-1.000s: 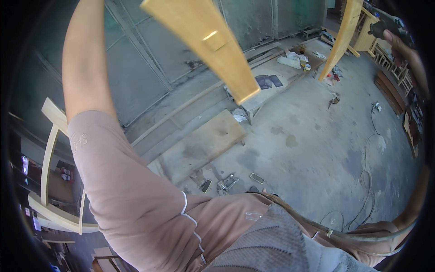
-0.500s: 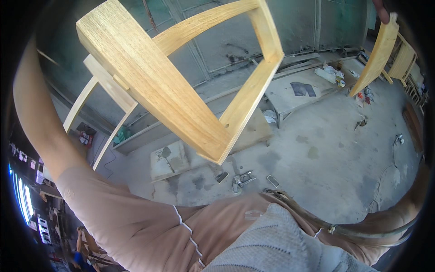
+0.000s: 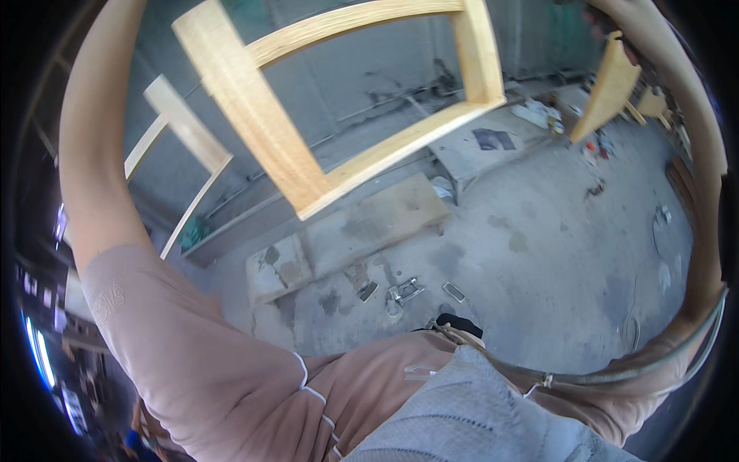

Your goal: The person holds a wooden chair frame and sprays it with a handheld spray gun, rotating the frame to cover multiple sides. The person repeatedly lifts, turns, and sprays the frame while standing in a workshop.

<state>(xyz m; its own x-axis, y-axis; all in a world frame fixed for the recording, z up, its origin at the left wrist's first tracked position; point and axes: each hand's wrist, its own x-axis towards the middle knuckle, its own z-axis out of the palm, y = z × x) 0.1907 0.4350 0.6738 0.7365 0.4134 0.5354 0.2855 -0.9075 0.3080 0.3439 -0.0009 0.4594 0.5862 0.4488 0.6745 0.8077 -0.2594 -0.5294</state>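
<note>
A pale, bare-wood furniture frame (image 3: 258, 108) is raised in front of me, tilted, with a thick post, a curved upper rail and a straight lower rail. Left of it are a lighter post (image 3: 185, 123) and thin curved slats, which look like part of the same piece. My left arm reaches up beside them, and its hand is beyond the top edge. At the upper right my right hand (image 3: 616, 17) is closed at the top end of a flat wooden part (image 3: 604, 92). Its fingers are dark and partly cut off. Whether this part joins the frame is hidden.
Low worn benches (image 3: 369, 219) stand on the grey floor, with a dark sheet (image 3: 493, 139) on the farther one. A metal spray gun (image 3: 404, 294) lies near my feet between small flat rectangular things. A hose (image 3: 600, 377) runs across my right side.
The wooden frame has moved up and away and turned. The flat wooden part has shifted left, and more of my right arm and hand has come into view. A black shoe now shows.
</note>
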